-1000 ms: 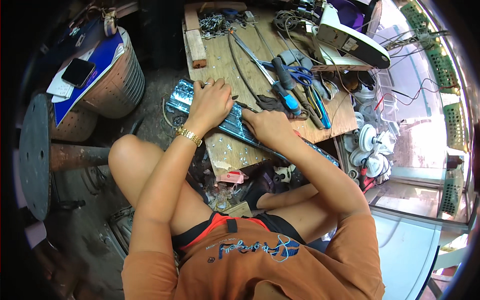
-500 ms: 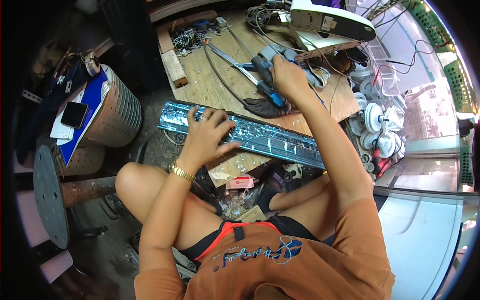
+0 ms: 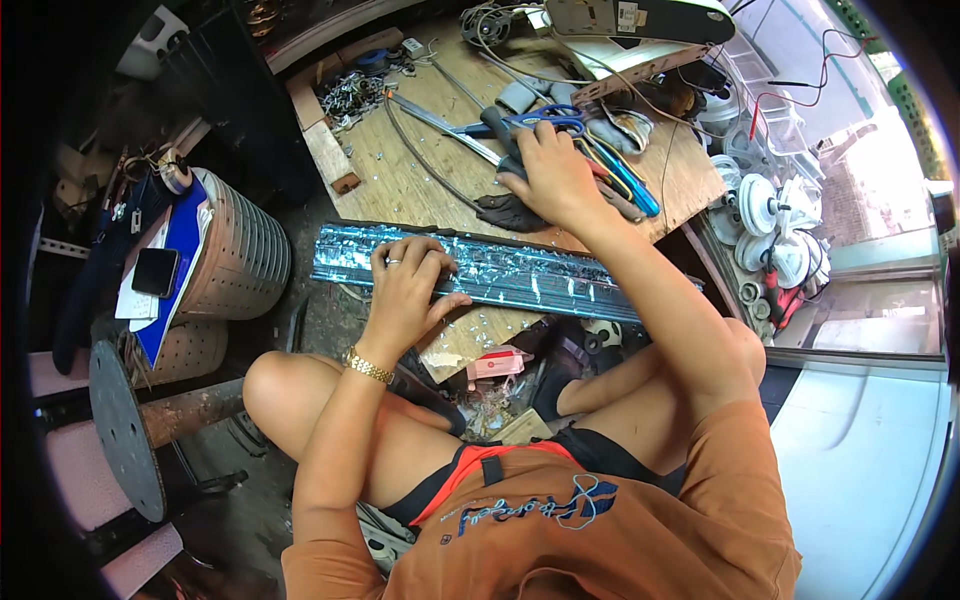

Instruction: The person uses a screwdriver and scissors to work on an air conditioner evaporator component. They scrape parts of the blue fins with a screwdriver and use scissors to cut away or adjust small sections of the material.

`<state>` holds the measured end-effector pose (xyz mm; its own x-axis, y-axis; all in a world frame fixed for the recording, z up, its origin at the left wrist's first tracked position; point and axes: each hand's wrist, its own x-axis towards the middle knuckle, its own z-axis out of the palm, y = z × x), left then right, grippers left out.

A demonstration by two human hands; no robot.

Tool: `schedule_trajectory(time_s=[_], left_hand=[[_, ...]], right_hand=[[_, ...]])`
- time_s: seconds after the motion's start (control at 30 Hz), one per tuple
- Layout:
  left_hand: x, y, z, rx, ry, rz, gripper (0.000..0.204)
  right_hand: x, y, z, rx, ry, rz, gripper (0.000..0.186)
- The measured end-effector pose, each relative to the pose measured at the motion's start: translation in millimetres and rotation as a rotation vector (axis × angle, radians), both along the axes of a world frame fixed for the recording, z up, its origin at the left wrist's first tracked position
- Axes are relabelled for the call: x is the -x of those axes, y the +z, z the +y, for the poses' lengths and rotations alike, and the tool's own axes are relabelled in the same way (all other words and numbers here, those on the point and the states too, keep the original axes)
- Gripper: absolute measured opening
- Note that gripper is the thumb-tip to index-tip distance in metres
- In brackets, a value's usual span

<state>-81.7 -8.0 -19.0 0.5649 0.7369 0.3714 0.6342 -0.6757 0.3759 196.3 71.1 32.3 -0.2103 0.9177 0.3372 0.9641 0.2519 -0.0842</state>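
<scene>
Across my lap and the bench edge lies a long flat panel (image 3: 510, 278), dark with shiny bluish-silver patches. My left hand (image 3: 408, 285) rests on its left half, fingers bent and thumb apart, a gold bracelet on the wrist. My right hand (image 3: 553, 175) is over a heap of tools on the bench, thumb and fingers apart. Close to its fingers are a dark handle (image 3: 502, 138) and blue-handled scissors (image 3: 548, 118). Pliers with blue handles (image 3: 640, 195) lie to its right. What is under the right palm stays hidden.
On the wooden bench (image 3: 420, 170) are small metal parts (image 3: 355, 98) at the far left and a grey-white device (image 3: 640, 20) at the back. A perforated metal drum (image 3: 235, 250) with a phone (image 3: 155, 272) stands left. White round parts (image 3: 770, 210) hang right. A pink box (image 3: 498, 362) lies below the panel.
The right hand has shifted a little, its fingers spreading, and blue-handled pliers now show to its right. The left hand's raised fingers have come down onto the panel. The whole view has shifted slightly.
</scene>
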Motion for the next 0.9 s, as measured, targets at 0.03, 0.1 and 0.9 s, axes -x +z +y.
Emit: schedule_trajectory(time_s=[0.03,0.1,0.9], left_hand=[[0.0,1.7,-0.5,-0.003,-0.002,0.006,0.066],[-2.3,5.5,-4.0,-0.04,0.023,0.018,0.068],[6.7,3.3,-3.6,-0.101,0.013,0.086,0.059]], right_hand=[[2.4,-1.2,-0.7,-0.003,-0.002,0.006,0.059],[4.6,-5.5,-2.4,0.091,-0.046,0.055,0.07],[-69.5,73.6,-202.5,0.762,-0.327,1.228,0.05]])
